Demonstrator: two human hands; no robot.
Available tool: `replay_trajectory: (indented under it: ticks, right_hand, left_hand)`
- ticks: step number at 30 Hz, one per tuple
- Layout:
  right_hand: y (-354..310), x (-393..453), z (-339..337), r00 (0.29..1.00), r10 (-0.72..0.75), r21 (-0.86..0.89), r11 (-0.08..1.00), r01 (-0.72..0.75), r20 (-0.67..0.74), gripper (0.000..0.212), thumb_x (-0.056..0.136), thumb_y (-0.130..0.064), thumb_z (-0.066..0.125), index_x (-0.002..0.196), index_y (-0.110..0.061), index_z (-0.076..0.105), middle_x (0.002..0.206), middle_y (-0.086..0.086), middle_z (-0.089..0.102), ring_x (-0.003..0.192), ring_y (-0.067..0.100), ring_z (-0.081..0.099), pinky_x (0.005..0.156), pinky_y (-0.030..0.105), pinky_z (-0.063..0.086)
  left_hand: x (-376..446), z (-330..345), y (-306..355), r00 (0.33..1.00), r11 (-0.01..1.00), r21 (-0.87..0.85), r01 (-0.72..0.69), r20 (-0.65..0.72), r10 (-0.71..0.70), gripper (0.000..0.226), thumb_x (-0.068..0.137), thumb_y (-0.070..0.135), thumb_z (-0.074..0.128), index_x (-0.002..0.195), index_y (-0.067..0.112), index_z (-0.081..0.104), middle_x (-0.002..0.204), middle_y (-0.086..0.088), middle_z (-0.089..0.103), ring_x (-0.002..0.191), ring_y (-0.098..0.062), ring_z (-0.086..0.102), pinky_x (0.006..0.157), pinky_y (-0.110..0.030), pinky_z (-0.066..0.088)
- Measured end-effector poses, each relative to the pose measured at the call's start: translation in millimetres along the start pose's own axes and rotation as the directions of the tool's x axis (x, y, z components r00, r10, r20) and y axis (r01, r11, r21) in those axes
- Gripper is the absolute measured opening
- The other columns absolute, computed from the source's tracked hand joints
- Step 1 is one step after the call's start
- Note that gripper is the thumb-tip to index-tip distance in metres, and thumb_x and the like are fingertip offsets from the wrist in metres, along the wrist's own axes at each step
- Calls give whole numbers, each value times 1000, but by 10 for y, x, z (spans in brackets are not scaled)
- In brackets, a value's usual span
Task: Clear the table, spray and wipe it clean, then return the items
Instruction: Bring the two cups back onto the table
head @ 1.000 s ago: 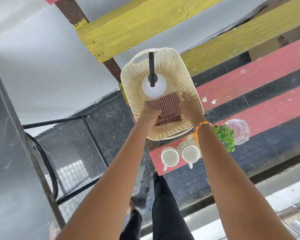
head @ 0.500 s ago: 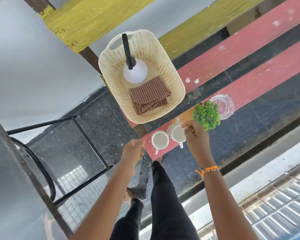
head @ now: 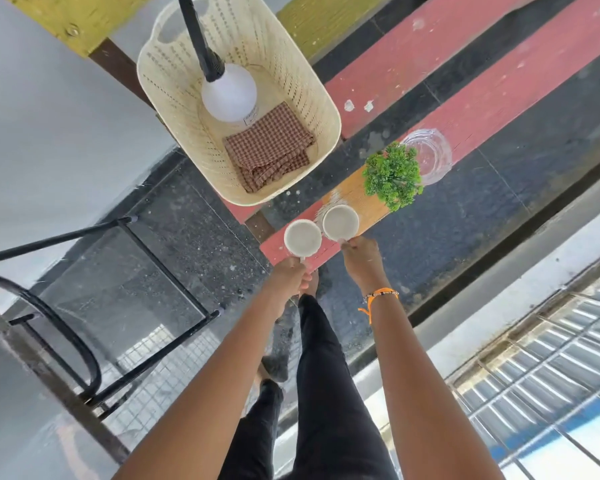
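Note:
Two white mugs stand at the near end of the red plank table [head: 499,88]. My left hand [head: 288,275] grips the handle of the left mug [head: 302,237]. My right hand [head: 361,258] pinches the handle of the right mug [head: 341,222]. Behind the mugs are a small green plant [head: 394,174] and a clear glass dish [head: 430,155]. A cream plastic basket [head: 326,109] on the table's left part holds a white spray bottle [head: 229,93] with a black nozzle and a folded brown checked cloth [head: 269,147].
A black metal-framed glass side table [head: 118,292] stands to the left over the dark speckled floor. A yellow bench plank [head: 59,19] lies beyond the basket. My legs in black trousers [head: 326,393] are below the table's end. A railing runs at the lower right.
Both hands left the basket, came back toward me and took hold of the two mug handles. The view swung down and closer to the table end.

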State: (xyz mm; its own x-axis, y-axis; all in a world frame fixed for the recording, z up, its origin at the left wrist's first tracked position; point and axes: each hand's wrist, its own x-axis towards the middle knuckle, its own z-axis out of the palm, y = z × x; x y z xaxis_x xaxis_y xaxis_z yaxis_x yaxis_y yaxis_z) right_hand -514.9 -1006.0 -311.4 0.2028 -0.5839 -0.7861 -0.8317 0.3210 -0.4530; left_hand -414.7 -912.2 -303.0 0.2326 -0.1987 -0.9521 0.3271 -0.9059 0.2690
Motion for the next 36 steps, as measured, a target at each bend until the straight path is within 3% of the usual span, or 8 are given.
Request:
replay_trajectory:
  ticks: [2,6,9,12,16,19,29,36]
  right_hand:
    - [-39,-21,0,1000,-12,3,1000,12,24,38,97,-23,43,61,-11,41,65,6,43,74,23,40,64,30,30]
    - [-172,-146,-24,1000,-22,101,995,24,-21,33,97,-20,42,66,-10,47,63,1,44,67,21,42,49,25,30]
    - [-354,-384,-76,997,-57,129,990,63,-51,38,95,-15,42,58,-15,42,57,-2,37,54,14,33,41,19,25]
    - [-602,-755,-114,984,-168,167,970,174,-52,36,93,-12,45,58,-12,35,58,-1,31,56,13,28,51,27,21]
    - [-1013,-1313,-38,950,-312,194,932,307,-5,28,93,-15,47,68,-3,46,63,2,35,59,12,30,57,30,23]
    - [-1256,-1687,141,928,-368,176,919,353,61,31,93,-20,49,63,-11,46,60,-2,38,55,10,33,55,28,25]
    - [-1433,-3220,1454,665,-650,154,748,646,368,34,89,-25,58,55,-22,55,55,-2,38,48,5,31,44,16,24]
    - [-1224,-4365,2588,460,-668,152,647,747,585,28,89,-19,57,62,-15,58,62,-5,48,61,8,38,63,26,31]
  left_hand:
    - [-41,-29,61,998,997,-64,-42,-40,39,20,96,21,40,101,10,56,66,2,51,55,-7,48,54,-16,43]
    - [-236,-142,193,986,983,-119,-143,-100,132,28,94,17,42,70,17,54,55,0,42,47,-10,36,47,-20,30]
    - [-502,-251,215,975,970,-124,-207,-112,194,30,94,16,43,66,17,54,53,0,41,48,-11,37,51,-20,32]
    - [-850,-415,183,950,933,-201,-299,-160,270,25,91,17,46,69,16,57,45,8,44,49,-9,41,59,-20,37]
    - [-1352,-788,9,883,855,-271,-442,-296,363,28,92,20,47,65,18,57,37,15,45,42,3,43,47,-4,36]
    - [-1683,-1080,-195,818,798,-295,-526,-432,380,30,91,23,49,62,21,58,46,13,48,44,5,43,47,-6,34]
    - [-2832,-1999,-1834,615,553,-407,-727,-744,261,29,93,21,50,65,20,60,54,8,43,57,-6,41,71,-26,38]
    - [-3603,-2483,-3252,488,426,-407,-808,-868,96,26,93,15,50,68,15,57,54,7,40,49,-1,39,74,-21,41]
